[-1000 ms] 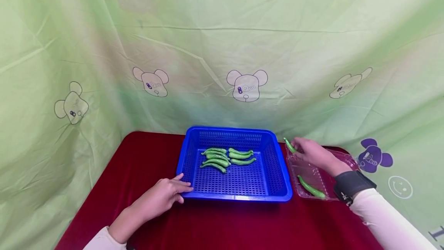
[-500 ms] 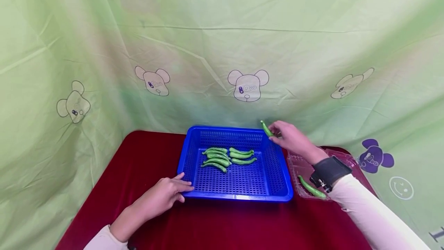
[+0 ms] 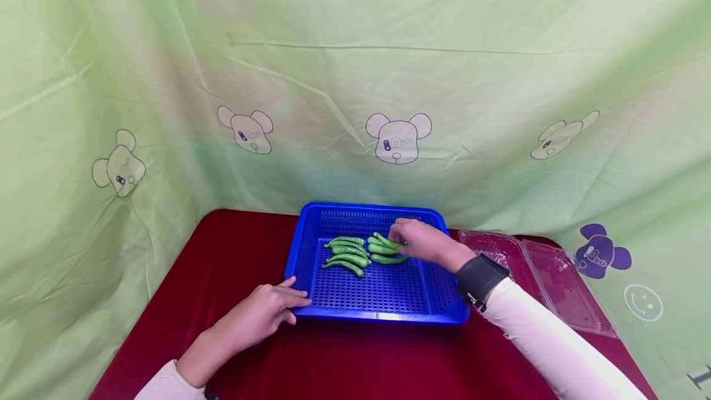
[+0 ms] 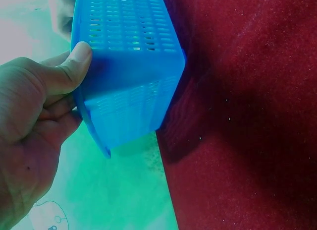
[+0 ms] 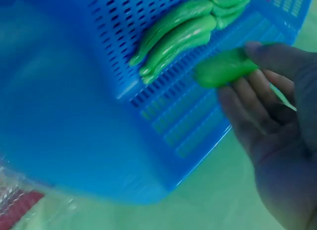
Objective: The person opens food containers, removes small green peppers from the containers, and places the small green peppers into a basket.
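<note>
A blue plastic basket (image 3: 355,313) stands on a red cloth, with several long green chili peppers (image 3: 347,258) lying in two groups on its slotted floor. My left hand (image 3: 263,313) holds the basket's near left corner. In the left wrist view, the thumb of that left hand (image 4: 34,101) presses the outside wall just under the rim. Over the right group of peppers reaches my right hand (image 3: 419,239), pinching one green chili pepper (image 5: 225,69) between thumb and fingers. Part of this pepper is hidden by the hand in the head view.
A clear plastic clamshell box (image 3: 566,283) lies unfolded to the right of the basket, partly covered by the right forearm. The red cloth (image 3: 355,363) extends in front of the basket. A green printed curtain (image 3: 311,79) hangs behind and at both sides.
My right hand has carried a chili pepper from the clamshell box leftward, over the basket's right rim, and down to the right group. The left hand has stayed at the corner.
</note>
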Demonstrator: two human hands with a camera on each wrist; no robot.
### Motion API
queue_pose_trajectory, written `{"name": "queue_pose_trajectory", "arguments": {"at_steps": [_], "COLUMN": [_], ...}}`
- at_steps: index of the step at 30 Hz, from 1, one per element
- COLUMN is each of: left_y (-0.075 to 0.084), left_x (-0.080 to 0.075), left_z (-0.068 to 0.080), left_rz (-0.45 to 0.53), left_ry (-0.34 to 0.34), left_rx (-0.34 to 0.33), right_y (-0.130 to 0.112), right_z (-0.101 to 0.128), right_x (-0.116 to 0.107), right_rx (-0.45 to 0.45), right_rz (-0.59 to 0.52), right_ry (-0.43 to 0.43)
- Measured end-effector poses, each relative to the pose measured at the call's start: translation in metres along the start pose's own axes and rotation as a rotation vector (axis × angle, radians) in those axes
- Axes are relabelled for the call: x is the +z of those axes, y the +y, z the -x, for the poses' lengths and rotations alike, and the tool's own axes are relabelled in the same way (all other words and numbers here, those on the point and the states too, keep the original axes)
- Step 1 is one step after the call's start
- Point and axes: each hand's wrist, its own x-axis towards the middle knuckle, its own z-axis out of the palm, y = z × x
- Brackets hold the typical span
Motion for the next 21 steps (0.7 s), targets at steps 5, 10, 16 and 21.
{"name": "queue_pose_trajectory", "arguments": {"at_steps": [5,10,16,21], "left_y": [-0.002,-0.002,-0.003,-0.003], "left_x": [-0.001,0.001,0.003,0.003], "left_z": [0.0,-0.001,-0.002,-0.001], "left_rz": [-0.006,-0.008,-0.013,-0.017], "left_ry": [-0.006,0.012,0.015,0.01], "left_rx": [-0.005,0.021,0.029,0.017], "right_y": [-0.011,-0.021,-0.026,-0.019], "right_z": [-0.011,-0.018,-0.021,-0.02], "right_x": [0.011,0.027,0.045,0.054], "right_rx": [-0.058,-0.058,0.039,0.08], "right_rz": [0.098,0.224,0.365,0.405], "right_ry": [-0.118,-0.236,-0.272,-0.193]}}
